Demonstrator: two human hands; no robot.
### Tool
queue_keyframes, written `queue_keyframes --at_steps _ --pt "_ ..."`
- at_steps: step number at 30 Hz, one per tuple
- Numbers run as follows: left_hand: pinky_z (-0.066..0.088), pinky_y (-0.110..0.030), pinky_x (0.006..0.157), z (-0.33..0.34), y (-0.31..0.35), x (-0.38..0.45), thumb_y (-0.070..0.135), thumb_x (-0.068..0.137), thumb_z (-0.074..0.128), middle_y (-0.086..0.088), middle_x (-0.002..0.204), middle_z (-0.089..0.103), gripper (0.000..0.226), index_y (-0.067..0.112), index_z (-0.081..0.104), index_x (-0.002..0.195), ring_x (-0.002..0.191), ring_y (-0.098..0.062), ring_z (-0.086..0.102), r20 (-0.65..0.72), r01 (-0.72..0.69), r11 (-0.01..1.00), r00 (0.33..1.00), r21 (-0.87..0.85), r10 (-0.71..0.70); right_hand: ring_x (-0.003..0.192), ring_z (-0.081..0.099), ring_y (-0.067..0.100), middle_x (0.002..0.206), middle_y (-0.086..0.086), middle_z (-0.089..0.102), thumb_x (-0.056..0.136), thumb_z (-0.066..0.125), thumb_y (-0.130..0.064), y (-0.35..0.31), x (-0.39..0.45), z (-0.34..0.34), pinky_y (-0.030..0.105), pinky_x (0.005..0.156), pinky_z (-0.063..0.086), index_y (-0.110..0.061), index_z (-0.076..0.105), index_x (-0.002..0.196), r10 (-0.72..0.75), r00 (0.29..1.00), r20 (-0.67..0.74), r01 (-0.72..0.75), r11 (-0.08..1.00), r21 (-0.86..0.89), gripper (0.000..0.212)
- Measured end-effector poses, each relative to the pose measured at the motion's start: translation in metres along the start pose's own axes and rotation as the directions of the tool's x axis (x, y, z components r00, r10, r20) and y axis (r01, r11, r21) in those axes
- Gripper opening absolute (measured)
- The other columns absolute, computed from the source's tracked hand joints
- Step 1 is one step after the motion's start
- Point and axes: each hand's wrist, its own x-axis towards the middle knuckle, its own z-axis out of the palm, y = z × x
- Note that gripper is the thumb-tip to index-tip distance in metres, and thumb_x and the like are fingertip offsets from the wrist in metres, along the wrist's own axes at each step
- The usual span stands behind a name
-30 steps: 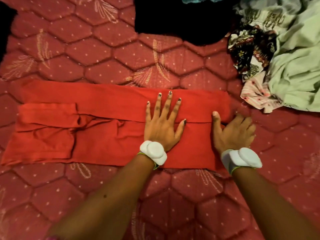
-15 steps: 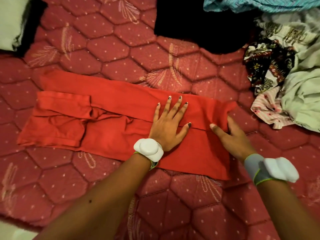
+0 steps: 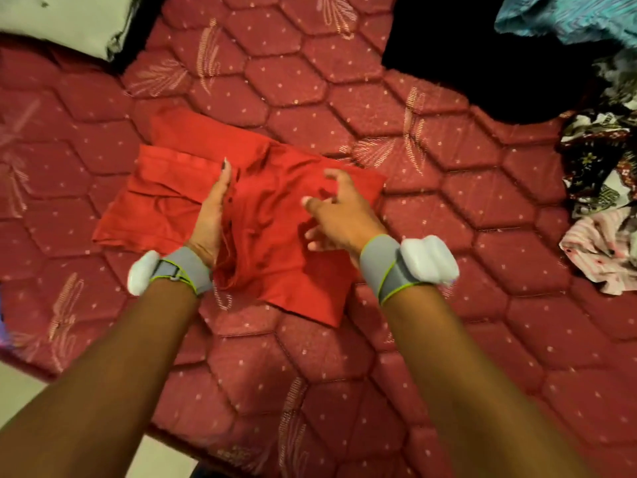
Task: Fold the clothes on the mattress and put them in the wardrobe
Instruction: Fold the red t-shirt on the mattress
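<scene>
Red cloth (image 3: 275, 215) now folded over, shorter

Left hand (image 3: 212, 215) edge-on, right hand (image 3: 339, 215) clawed

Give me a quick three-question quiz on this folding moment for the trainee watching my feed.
1. True or false: the red garment lies on the mattress.
2. Which hand stands edge-down along the fold?
A. left hand
B. right hand
C. neither
3. Fill in: the unfolded clothes pile lies to the person's ____.

Key
1. True: it is spread on the quilted surface, partly folded over itself.
2. A: its fingers are straight against the cloth; the right hand's fingers are spread over the top layer and grip nothing.
3. Right, at the picture's right edge.
</scene>
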Motion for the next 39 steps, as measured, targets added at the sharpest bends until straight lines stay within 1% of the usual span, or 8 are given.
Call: queue_keyframes --at_steps 4,7,12,19,27,33,36,39 --pt "0.058 -0.029 0.060 -0.015 0.007 -0.006 0.021 0.069 0.067 -0.002 0.080 0.075 0.032 0.015 0.070 0.101 0.069 -0.015 0.071 0.021 0.109 0.976 0.993 0.189 -0.115 0.071 0.062 0.029 0.067 -0.006 0.051 0.089 0.058 -0.018 0.044 0.006 -0.014 0.042 0.069 0.054 -0.022 0.051 0.124 -0.144 0.937 -0.319 0.068 0.969 -0.237 0.035" --pt "0.058 -0.030 0.062 -0.016 0.008 -0.004 -0.008 0.081 0.057 0.001 0.083 0.074 0.040 0.018 0.059 0.112 0.071 -0.014 0.070 0.055 0.020 0.950 0.998 0.311 -0.039 0.093 0.061 0.026 0.075 -0.005 0.059 0.087 0.060 -0.022 0.070 -0.006 -0.023 0.034 0.082 0.044 -0.022 0.054 0.119 -0.180 0.860 -0.477 0.011 0.941 -0.337 0.032" --pt "0.052 -0.016 0.057 -0.031 0.012 0.008 -0.004 0.088 0.058 0.009 0.064 0.069 0.039 0.006 0.054 0.125 0.056 -0.003 0.063 -0.134 -0.079 0.871 0.977 0.485 0.164 0.107 0.057 0.031 0.107 0.009 0.063 0.085 0.060 -0.046 0.086 -0.012 -0.014 0.038 0.085 0.043 -0.019 0.047 0.122 -0.153 0.794 -0.588 -0.067 0.939 -0.336 0.047" --pt "0.045 -0.037 0.083 -0.028 0.019 0.018 0.036 0.081 0.055 -0.004 0.098 0.067 0.030 0.019 0.063 0.104 0.090 -0.028 0.061 0.044 -0.176 0.079 0.602 0.981 0.797 0.111 0.044 0.038 0.122 0.017 0.047 0.088 0.055 -0.042 0.060 0.000 0.014 0.044 0.088 0.036 -0.016 0.046 0.129 -0.382 0.609 -0.695 -0.183 0.785 -0.591 0.049" --pt "0.043 -0.042 0.083 -0.002 0.043 0.092 0.066 0.079 0.054 -0.004 0.105 0.065 0.050 0.020 0.066 0.096 0.105 -0.032 0.056 0.078 0.034 -0.160 0.764 0.987 0.641 0.126 0.029 0.037 0.145 0.012 0.029 0.092 0.046 -0.052 0.012 0.075 -0.011 0.049 0.102 0.025 -0.028 0.054 0.120 -0.399 0.693 -0.601 -0.231 0.666 -0.709 0.038" --pt "0.039 -0.042 0.062 -0.012 0.043 0.108 0.046 0.080 0.051 -0.030 0.085 0.050 0.043 0.006 0.051 0.062 0.071 -0.043 0.046 -0.186 -0.180 0.618 0.857 0.765 0.480 0.121 0.033 0.037 0.137 0.012 0.036 0.095 0.040 -0.051 0.030 0.083 -0.022 0.049 0.100 0.026 -0.027 0.057 0.112 -0.394 0.632 -0.667 -0.284 0.683 -0.673 0.034" --pt "0.041 -0.038 0.082 -0.009 0.048 0.109 0.033 0.090 0.044 -0.022 0.104 0.063 0.030 0.013 0.067 0.090 0.100 -0.036 0.058 -0.212 -0.150 0.534 0.804 0.832 0.556 0.123 0.034 0.037 0.139 0.013 0.035 0.095 0.039 -0.053 0.029 0.084 -0.018 0.049 0.100 0.026 -0.023 0.051 0.120 -0.389 0.611 -0.690 -0.280 0.709 -0.647 0.041" --pt "0.037 -0.037 0.090 -0.006 0.052 0.090 0.022 0.088 0.047 -0.017 0.110 0.058 0.032 0.008 0.057 0.115 0.100 -0.033 0.056 -0.042 -0.348 0.316 0.611 0.883 0.791 0.122 0.039 0.036 0.134 0.015 0.042 0.092 0.040 -0.058 0.038 0.065 -0.012 0.047 0.099 0.030 -0.017 0.044 0.130 -0.354 0.537 -0.766 -0.228 0.813 -0.536 0.056"
